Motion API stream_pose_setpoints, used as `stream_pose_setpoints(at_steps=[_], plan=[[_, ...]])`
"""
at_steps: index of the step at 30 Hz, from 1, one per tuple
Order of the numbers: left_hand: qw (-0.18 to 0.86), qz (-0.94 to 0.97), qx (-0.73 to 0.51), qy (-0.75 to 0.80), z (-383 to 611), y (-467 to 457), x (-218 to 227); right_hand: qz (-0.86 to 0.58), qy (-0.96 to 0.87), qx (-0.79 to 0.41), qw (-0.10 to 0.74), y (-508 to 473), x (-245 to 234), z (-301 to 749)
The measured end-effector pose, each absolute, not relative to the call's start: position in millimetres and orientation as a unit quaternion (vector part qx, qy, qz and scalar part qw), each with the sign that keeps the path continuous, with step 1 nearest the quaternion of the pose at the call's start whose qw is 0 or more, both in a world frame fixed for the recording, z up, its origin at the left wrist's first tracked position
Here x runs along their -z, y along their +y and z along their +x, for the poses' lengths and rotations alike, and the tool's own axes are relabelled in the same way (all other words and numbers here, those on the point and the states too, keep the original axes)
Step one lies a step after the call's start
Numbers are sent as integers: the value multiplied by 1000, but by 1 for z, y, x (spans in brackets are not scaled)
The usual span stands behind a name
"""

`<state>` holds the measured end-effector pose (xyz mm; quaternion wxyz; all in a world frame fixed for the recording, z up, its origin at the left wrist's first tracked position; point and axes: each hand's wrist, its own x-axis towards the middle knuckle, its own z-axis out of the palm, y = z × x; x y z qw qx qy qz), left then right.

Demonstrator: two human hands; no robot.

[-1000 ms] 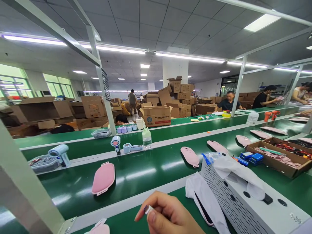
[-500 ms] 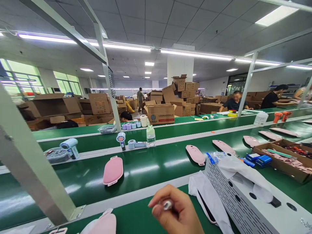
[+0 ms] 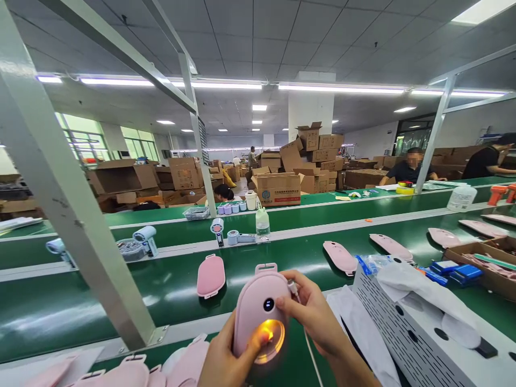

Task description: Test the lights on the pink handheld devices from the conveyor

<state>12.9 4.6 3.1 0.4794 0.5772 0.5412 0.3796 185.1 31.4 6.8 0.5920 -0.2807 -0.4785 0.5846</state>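
Observation:
A pink oval device (image 3: 252, 301) with a strap loop on top is held upright in front of me. Its small round display is lit, and an orange ring glows below it. My left hand (image 3: 229, 344) wraps around its lower left side, thumb on the glowing ring. At the upper right edge, my right hand (image 3: 310, 306) pinches a white charging cable (image 3: 293, 288) by its plug, fingers also touching the device. Whether the plug is seated in the device I cannot tell. More pink oval pieces (image 3: 129, 373) lie at the lower left, below my left hand.
Pink pieces (image 3: 212, 276) lie spaced along the green conveyor (image 3: 278, 263) ahead. A grey perforated metal box (image 3: 427, 328) with white fabric stands on the right, near blue packs (image 3: 463, 271). A metal post (image 3: 80, 215) rises on the left. A person (image 3: 409, 169) sits across the line.
My left hand has come into view holding the pink device, its display and ring lit. My right hand has brought the cable plug to the device's edge. The view has turned slightly left.

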Motion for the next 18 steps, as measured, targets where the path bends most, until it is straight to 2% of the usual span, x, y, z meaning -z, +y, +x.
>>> stream_pose_setpoints(at_steps=[3, 5, 6, 9, 11, 14, 18], plan=[[553, 669, -238, 437, -13, 46, -7, -300, -465, -564, 613, 35, -7, 191], [541, 707, -179, 417, -34, 82, -1, -313, -461, -544, 627, 35, -9, 194], [491, 726, -171, 450, -44, 101, 6, -319, -460, -534, 634, 35, -10, 196], [241, 722, -174, 625, -65, 146, 38, -335, -458, -507, 649, 34, -13, 201], [143, 699, -121, 690, -70, 163, 59, -347, -452, -495, 656, 34, -14, 203], [76, 693, -65, 714, -71, 170, 70, -362, -440, -480, 667, 36, -13, 207], [27, 695, -75, 715, -70, 163, 33, -386, -436, -458, 671, 44, -10, 216]])
